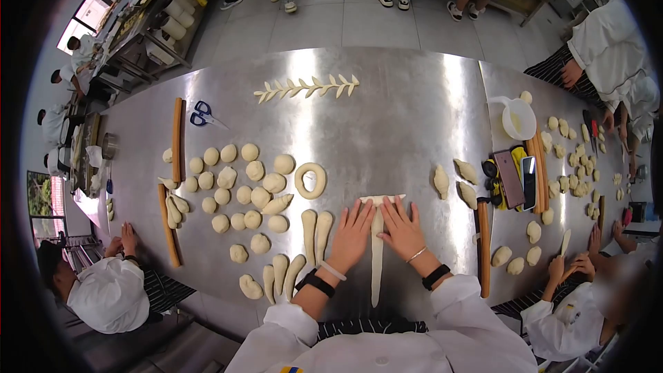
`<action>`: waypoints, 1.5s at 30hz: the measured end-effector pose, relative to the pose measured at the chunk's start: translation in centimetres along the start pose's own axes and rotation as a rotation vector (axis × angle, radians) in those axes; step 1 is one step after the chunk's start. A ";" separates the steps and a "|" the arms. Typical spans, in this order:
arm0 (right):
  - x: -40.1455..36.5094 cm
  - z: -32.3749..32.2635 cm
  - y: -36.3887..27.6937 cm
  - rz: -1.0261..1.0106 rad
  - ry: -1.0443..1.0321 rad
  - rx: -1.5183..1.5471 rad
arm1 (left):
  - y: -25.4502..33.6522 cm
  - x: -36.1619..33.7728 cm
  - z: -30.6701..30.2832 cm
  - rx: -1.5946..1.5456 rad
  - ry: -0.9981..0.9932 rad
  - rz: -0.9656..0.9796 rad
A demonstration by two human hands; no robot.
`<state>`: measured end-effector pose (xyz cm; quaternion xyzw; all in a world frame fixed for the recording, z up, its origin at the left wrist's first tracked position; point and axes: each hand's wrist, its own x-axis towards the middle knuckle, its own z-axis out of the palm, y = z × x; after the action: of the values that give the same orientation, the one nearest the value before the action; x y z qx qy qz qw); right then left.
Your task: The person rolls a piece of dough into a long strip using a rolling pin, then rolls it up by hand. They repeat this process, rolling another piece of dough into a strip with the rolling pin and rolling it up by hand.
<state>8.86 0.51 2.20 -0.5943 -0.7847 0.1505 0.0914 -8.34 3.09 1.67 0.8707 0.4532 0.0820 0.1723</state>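
A long strip of dough (376, 273) lies on the steel table, wide at its far end and narrowing to a tail towards me. My left hand (351, 235) rests flat along its left side, fingers stretched out. On the other side my right hand (402, 231) lies flat too, its fingers slightly spread and touching the far, wide end. Neither hand grips anything. Tapered dough pieces (309, 235) lie just left of my left hand, below a dough ring (300, 178). Several round dough balls (244, 195) are spread further left.
A leaf-shaped dough branch (304, 88) lies at the back, with blue scissors (202, 115) to its left. Rolling pins (484, 252), shaped dough (441, 181), phones (509, 178) and a white bowl (519, 119) are to the right. Other people stand around the table.
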 end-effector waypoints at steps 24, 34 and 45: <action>1.9 -8.3 0.0 -0.114 0.200 0.599 | 1.6 -2.6 1.0 -1.558 -0.420 -0.284; 5.4 -6.5 1.4 -0.077 0.263 0.560 | 5.0 -10.6 2.8 -1.883 -0.490 -0.384; 9.5 0.7 3.8 -0.119 0.145 0.415 | 9.3 -14.2 0.6 -1.888 -0.382 -0.719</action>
<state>9.50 10.46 -0.11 -0.5247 -0.7619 0.2599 0.2768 -9.26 -13.55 4.82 0.1918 0.4030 0.2087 0.8702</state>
